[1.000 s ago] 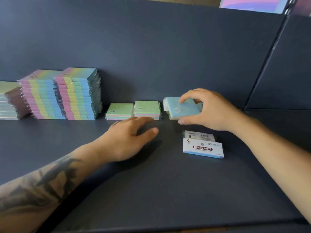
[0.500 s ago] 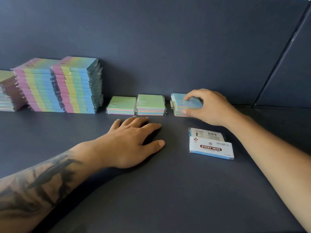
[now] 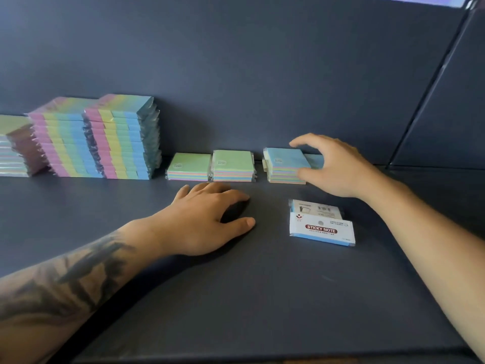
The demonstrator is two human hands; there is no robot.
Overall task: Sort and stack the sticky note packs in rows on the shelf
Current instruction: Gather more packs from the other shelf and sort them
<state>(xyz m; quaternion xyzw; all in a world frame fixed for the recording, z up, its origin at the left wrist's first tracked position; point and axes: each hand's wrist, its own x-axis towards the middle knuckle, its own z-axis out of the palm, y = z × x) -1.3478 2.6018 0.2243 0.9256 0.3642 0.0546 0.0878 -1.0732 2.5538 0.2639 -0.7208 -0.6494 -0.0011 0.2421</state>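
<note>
on the dark blue shelf, the right hand curves over a blue-topped stack of sticky note packs that sits against the back edge; its thumb lies at the stack's front right side and its fingers arch over the far edge, a wide grip, though i cannot tell whether it really squeezes the stack or only touches it. the left hand rests palm down on the shelf with fingers spread and relaxed, holding nothing, just in front of two green-topped packs that sit side by side along the back edge. further toward the back left corner stand two tall rainbow stacks, and another stack is cut off by the left edge. a white pack labelled "sticky note" lies nearer the middle, below the right hand, leaning on a second small pack behind it.
</note>
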